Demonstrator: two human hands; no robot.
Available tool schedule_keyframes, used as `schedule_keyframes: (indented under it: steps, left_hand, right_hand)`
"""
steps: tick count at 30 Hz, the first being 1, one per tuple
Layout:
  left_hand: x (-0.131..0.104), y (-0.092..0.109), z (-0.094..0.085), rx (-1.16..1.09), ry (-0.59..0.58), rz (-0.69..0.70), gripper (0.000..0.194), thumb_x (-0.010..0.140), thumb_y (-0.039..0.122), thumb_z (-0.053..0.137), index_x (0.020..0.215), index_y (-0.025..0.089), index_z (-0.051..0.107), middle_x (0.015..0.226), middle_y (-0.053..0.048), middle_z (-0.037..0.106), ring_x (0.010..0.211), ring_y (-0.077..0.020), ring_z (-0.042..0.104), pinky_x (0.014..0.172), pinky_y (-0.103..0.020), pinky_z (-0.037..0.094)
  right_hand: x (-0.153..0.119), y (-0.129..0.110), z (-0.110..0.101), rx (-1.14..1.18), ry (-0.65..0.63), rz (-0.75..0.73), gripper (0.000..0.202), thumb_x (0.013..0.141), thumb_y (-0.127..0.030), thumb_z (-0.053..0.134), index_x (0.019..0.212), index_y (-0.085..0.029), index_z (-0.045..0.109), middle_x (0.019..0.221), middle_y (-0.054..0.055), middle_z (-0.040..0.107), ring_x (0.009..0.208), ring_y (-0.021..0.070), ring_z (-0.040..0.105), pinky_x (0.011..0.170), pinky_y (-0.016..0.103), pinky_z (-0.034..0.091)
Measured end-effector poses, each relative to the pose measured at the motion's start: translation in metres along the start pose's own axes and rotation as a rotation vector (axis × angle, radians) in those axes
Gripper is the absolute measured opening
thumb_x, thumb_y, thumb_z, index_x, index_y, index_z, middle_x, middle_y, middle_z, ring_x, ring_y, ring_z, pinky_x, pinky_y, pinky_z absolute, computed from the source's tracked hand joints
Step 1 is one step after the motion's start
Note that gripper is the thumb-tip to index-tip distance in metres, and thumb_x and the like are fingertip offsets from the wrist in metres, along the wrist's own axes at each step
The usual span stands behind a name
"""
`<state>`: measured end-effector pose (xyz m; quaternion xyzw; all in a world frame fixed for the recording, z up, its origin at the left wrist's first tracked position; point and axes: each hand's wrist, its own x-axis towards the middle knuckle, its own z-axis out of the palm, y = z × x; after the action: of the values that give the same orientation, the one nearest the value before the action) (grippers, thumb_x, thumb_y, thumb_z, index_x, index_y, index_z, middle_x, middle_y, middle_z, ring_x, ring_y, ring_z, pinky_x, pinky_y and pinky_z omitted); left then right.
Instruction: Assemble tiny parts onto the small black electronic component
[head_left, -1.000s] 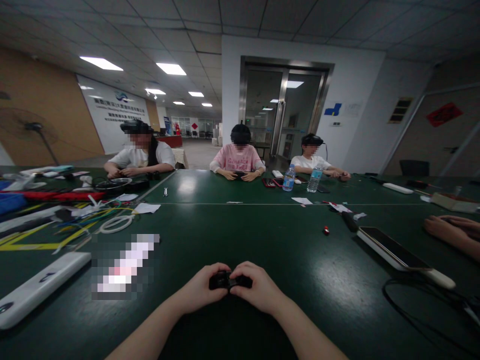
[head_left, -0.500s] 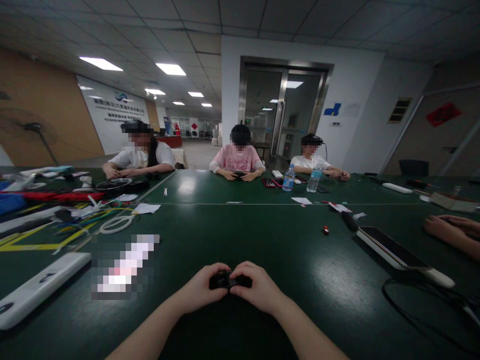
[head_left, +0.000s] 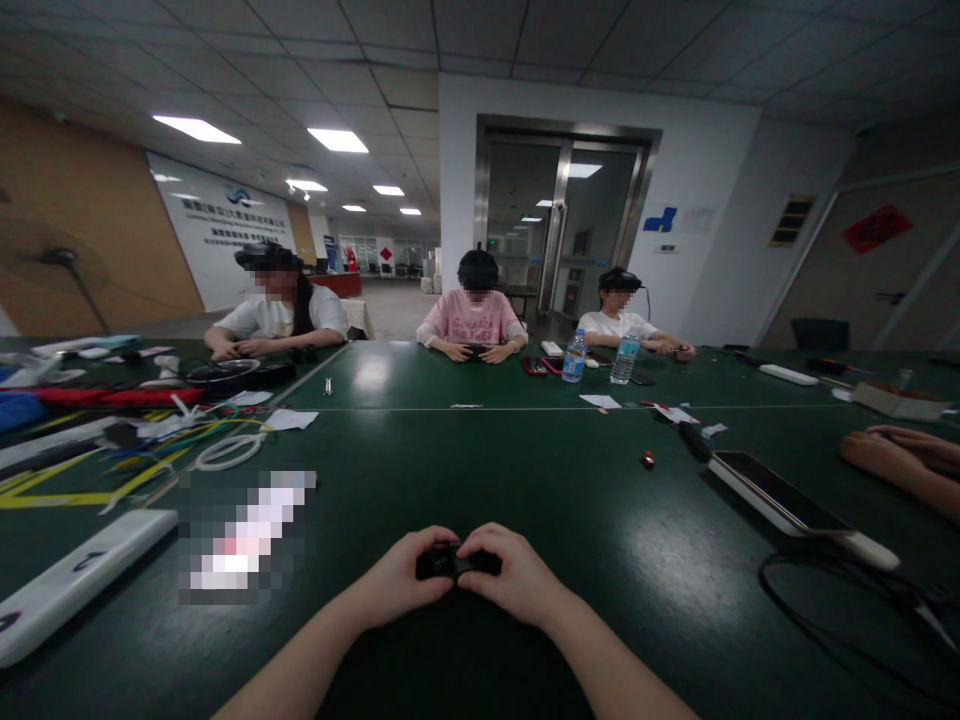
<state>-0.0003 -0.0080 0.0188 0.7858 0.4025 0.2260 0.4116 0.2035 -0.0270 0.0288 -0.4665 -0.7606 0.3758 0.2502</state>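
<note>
- Gripping small black object (head_left: 459, 564) now, w/ L hand (head_left: 405, 580) on one end, R hand (head_left: 517, 575) on other; pinched betw. thumb & fingers each side, prob. two-handed for steadiness.
- Held low over dark green table (head_left: 480, 480); can't tell if touching. Mostly hidden by curled fingers, so can't ID exactly.
- Spotting left of grip: bright pixelated slab (head_left: 251, 535), then white bar marked 2 (head_left: 82, 590) farther out, maybe set aside for elbow room.
- Well right of grip: seeing dark-screened phone (head_left: 780, 492), perhaps parked there clear of forearms, w/ black cable (head_left: 772, 600) looping nearby.
- Ahead-right of grip: noting tiny red item (head_left: 647, 460); way beyond, two bottles (head_left: 574, 358), prob. put within co-worker's (head_left: 619, 322) reach.
</note>
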Motion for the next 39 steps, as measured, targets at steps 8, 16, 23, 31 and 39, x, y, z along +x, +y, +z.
schedule_keyframes:
  steps: [8, 16, 23, 31, 39]
  left_hand:
    - [-0.0003, -0.0001, -0.0003, -0.011, -0.006, -0.003, 0.037, 0.073, 0.022, 0.061, 0.109, 0.022, 0.054, 0.105, -0.002, 0.062, 0.097, -0.0197, 0.057, 0.086, -0.031, 0.044]
    - [0.0014, -0.0052, 0.0020, -0.035, 0.004, 0.030, 0.039, 0.071, 0.019, 0.061, 0.109, 0.021, 0.054, 0.106, -0.002, 0.062, 0.100, -0.0198, 0.057, 0.090, -0.031, 0.043]
    - [0.0010, -0.0051, 0.0014, -0.035, -0.004, 0.000, 0.039, 0.072, 0.021, 0.061, 0.110, 0.021, 0.053, 0.107, -0.003, 0.062, 0.099, -0.0200, 0.057, 0.089, -0.031, 0.044]
    - [0.0011, -0.0074, 0.0012, -0.017, 0.000, 0.001, 0.040, 0.072, 0.021, 0.062, 0.111, 0.022, 0.052, 0.108, -0.002, 0.061, 0.100, -0.0190, 0.056, 0.090, -0.031, 0.043]
    - [0.0008, -0.0031, 0.0003, -0.013, -0.008, 0.008, 0.037, 0.073, 0.022, 0.062, 0.109, 0.021, 0.053, 0.106, -0.002, 0.061, 0.098, -0.0191, 0.057, 0.087, -0.030, 0.045]
  right_hand:
    - [-0.0009, -0.0014, -0.0006, 0.001, 0.002, 0.013, 0.020, 0.075, -0.028, 0.064, 0.095, -0.027, 0.063, 0.108, 0.000, 0.055, 0.100, 0.0181, 0.053, 0.085, 0.033, 0.043]
    - [0.0029, 0.0046, 0.0038, 0.015, 0.053, -0.063, 0.022, 0.072, -0.024, 0.067, 0.093, -0.025, 0.065, 0.102, 0.001, 0.057, 0.095, 0.0165, 0.056, 0.085, 0.030, 0.043]
    - [0.0012, 0.0005, 0.0017, 0.004, 0.036, -0.036, 0.020, 0.073, -0.026, 0.066, 0.093, -0.026, 0.064, 0.104, 0.000, 0.057, 0.095, 0.0171, 0.055, 0.085, 0.031, 0.044]
    - [0.0006, -0.0009, 0.0007, 0.004, 0.014, -0.013, 0.020, 0.074, -0.027, 0.065, 0.094, -0.026, 0.063, 0.106, 0.000, 0.056, 0.097, 0.0172, 0.054, 0.086, 0.032, 0.044]
    - [0.0003, 0.0000, 0.0009, -0.001, 0.029, -0.030, 0.020, 0.073, -0.026, 0.066, 0.093, -0.026, 0.064, 0.104, 0.000, 0.057, 0.096, 0.0168, 0.055, 0.085, 0.031, 0.043]
